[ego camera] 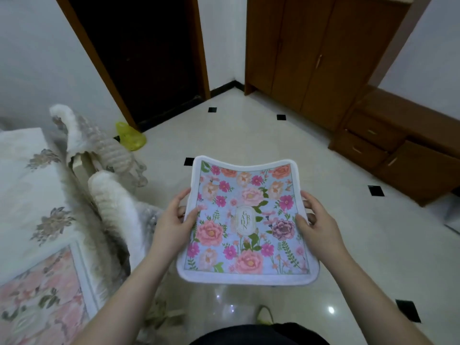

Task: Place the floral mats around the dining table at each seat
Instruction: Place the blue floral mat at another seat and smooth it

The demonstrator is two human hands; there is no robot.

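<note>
I hold a floral mat (245, 220) flat in the air over the floor, pale blue with pink and orange flowers and a white border. My left hand (174, 217) grips its left edge, thumb on top. My right hand (315, 215) grips its right edge the same way. The dining table (22, 175), draped in a cream embroidered cloth, stands at the left. Another floral mat (42, 292) lies on the table at its near corner.
Two chairs (109, 195) with fluffy white covers stand against the table's right side. A brown wardrobe (311, 53) and a low drawer unit (398, 145) line the right wall. A dark doorway (139, 53) opens ahead, with a yellow bag (129, 135) beside it on the tiled floor.
</note>
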